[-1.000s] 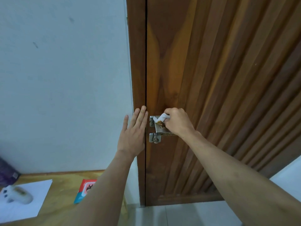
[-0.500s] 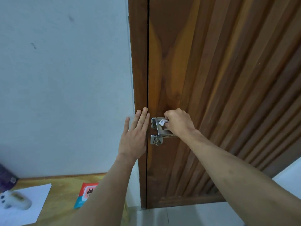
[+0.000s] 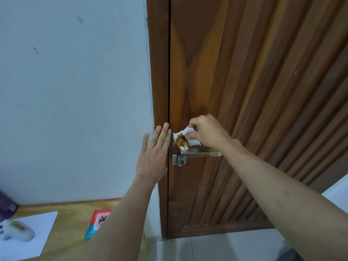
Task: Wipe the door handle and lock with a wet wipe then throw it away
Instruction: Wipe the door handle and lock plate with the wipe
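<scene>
A silver lever handle (image 3: 201,153) sticks out of the brown wooden door (image 3: 244,81), with the keyhole lock (image 3: 179,160) just below its left end. My right hand (image 3: 209,131) pinches a white wet wipe (image 3: 185,139) smeared with a brown stain and holds it against the top of the handle plate. Flat on the door frame (image 3: 158,72) rests my left hand (image 3: 154,153), fingers straight and apart, holding nothing. The wipe hides the upper part of the plate.
A wooden table (image 3: 75,213) stands at the lower left with a red and blue wipes packet (image 3: 96,222), a white sheet of paper (image 3: 30,234) and a white handheld device (image 3: 17,230). White wall on the left, pale floor tiles (image 3: 207,247) below.
My right hand has lifted and turned the wipe, so its brown-stained side now shows over the plate. More of the lever is uncovered. My left hand stays on the frame.
</scene>
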